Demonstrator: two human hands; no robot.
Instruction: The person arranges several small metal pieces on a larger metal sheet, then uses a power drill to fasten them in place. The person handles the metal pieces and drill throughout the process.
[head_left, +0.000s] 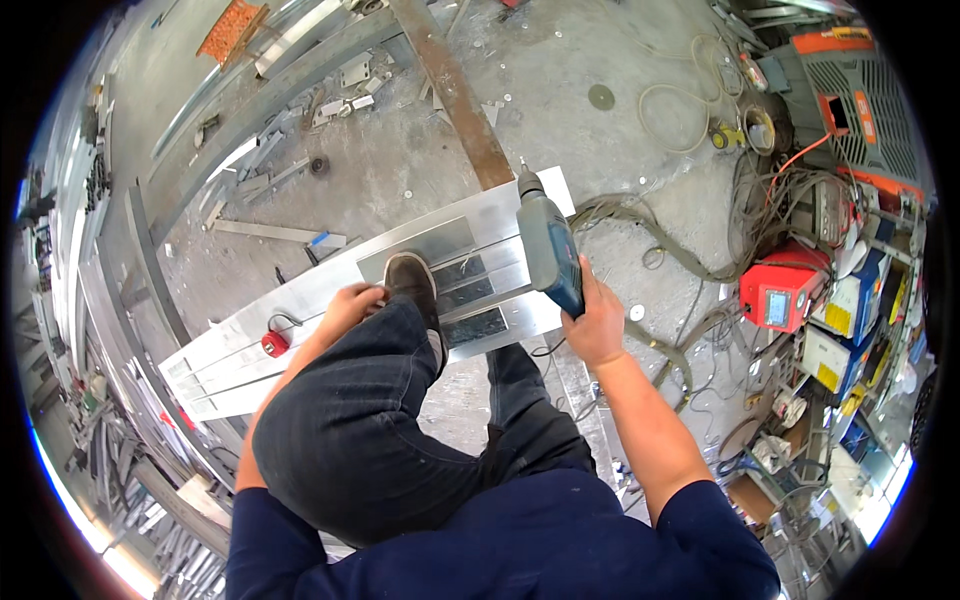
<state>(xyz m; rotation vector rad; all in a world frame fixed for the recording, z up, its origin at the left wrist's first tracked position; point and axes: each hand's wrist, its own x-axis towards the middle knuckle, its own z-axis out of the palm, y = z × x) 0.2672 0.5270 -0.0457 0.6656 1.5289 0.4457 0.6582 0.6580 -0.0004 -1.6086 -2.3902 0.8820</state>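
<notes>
My right hand [597, 318] grips the handle of a blue-green power drill [546, 245]. The drill's bit points away from me, over the far right end of a long silver metal panel [232, 372]. Grooves and several rectangular openings run along this panel, which lies slanted in front of me. My shoe [410, 278] is planted on it, left of the openings. Beside the shoe, my left hand [350, 308] has its fingers curled together; whatever they may hold is too small to make out. A red tape measure [274, 344] rests on the panel, left of that hand.
A rusty steel beam [455, 95] extends from the panel's far edge. Cables and hoses [715, 265] sprawl on the floor at right, near a red machine with a display [780, 292] and a cluttered shelf. Long metal profiles [145, 260] and offcuts lie at left.
</notes>
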